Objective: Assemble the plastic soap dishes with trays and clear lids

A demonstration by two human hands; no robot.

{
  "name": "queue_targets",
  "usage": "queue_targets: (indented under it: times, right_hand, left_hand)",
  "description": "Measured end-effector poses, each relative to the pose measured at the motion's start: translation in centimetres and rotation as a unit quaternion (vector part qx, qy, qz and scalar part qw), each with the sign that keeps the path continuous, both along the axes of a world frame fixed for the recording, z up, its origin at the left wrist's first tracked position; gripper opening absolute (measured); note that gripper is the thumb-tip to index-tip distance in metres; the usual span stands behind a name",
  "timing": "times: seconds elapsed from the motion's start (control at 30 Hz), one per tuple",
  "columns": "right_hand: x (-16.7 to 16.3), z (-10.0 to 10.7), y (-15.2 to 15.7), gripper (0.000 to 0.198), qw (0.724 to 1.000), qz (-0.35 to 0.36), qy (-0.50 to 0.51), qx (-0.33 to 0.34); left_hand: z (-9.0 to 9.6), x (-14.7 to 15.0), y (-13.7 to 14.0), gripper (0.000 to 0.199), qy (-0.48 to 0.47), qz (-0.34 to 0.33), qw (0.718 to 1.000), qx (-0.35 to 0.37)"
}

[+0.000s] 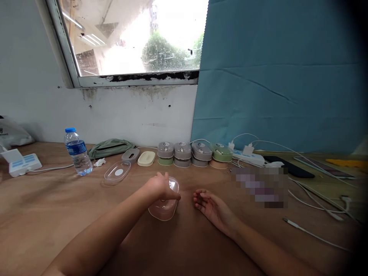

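My left hand (163,187) reaches down over a clear plastic lid (163,211) with rounded corners and a white label, its thumb by the right edge and its fingers across the far part. The hand covers much of the lid, and the table's brown tints it. To the right, my right hand (214,211) lies palm inward near the table with fingers loosely bent and apart, holding nothing. Beyond the left hand are another clear lid (110,177) with a round white label, a grey lid (130,155) with a slot, and a cream lid (146,158).
Several stacked lunch boxes (182,154) stand along the wall. Left are a water bottle (78,153), a green pouch (112,147), crumpled tissue (100,162) and a power strip (25,165). White cables (313,234), another power strip (248,157) and a dark phone (290,168) lie right.
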State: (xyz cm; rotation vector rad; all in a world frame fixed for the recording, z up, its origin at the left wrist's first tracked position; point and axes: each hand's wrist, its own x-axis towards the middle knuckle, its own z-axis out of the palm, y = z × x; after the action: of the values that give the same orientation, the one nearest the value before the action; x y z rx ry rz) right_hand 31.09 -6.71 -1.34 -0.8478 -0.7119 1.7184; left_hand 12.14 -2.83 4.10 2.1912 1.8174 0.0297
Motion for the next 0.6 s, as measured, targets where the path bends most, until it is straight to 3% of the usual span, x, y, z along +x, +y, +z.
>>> queue_targets:
  times: [0.17, 0.3, 0.4, 0.5, 0.6]
  right_hand:
    - [-0.2, -0.2, 0.2, 0.023, 0.997, -0.038, -0.038, 0.052]
    - [-0.5, -0.4, 0.2, 0.031, 0.994, -0.063, -0.073, 0.059]
    - [-0.6, -0.8, 0.1, 0.048, 0.983, -0.055, -0.134, 0.113]
    - [-0.5, -1.2, -0.3, 0.072, 0.949, -0.019, -0.231, 0.216]
    - [-0.2, -1.3, -0.6, 0.084, 0.891, -0.029, -0.362, 0.272]
  left_hand:
    - [0.6, 0.3, 0.6, 0.087, -0.020, -0.043, 0.999, -0.014]
    - [-0.1, 0.3, 1.7, 0.087, -0.114, -0.062, 0.991, -0.039]
    - [-0.5, 0.4, 2.1, 0.084, -0.201, -0.048, 0.974, -0.093]
    - [-0.3, 0.1, 2.6, 0.067, -0.323, -0.030, 0.923, -0.208]
    - [0.1, -1.2, 3.4, 0.057, -0.455, -0.041, 0.830, -0.321]
